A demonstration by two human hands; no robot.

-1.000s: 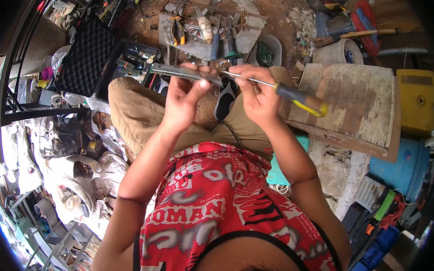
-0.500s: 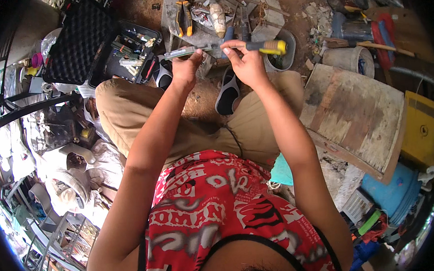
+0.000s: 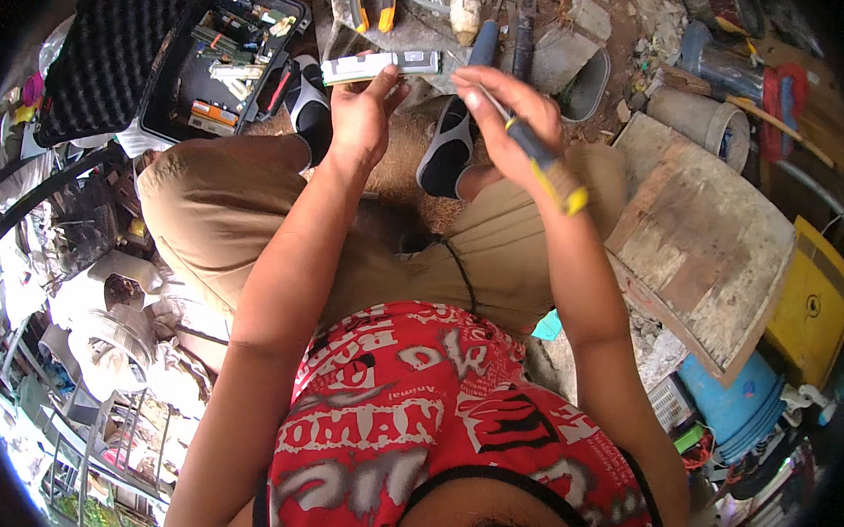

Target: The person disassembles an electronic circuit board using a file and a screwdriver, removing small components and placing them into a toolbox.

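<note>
My left hand (image 3: pixel 361 122) is closed on one end of a memory module (image 3: pixel 412 62), a thin strip with a silvery metal cover and a green edge. The module lies level, its broad side facing up at me. To the right, my right hand (image 3: pixel 518 120) grips a screwdriver (image 3: pixel 537 152) with a black and yellow handle. Its handle end slants down over my wrist, and the shaft runs toward my fingertips. A small gap parts the right fingertips from the module. The screwdriver's tip is hard to make out.
An open black case (image 3: pixel 156 123) with foam in its lid holds several circuit strips, at the far left. Ahead lie orange-black pliers (image 3: pixel 388 19) and a blue-handled tool (image 3: pixel 483 45). A clear plastic tub (image 3: pixel 593 87) and a worn board (image 3: pixel 701 237) are on the right.
The screwdriver has come away from the module and swung round, its handle now pointing down toward me. The module's silvery face has turned up. My view has shifted too.
</note>
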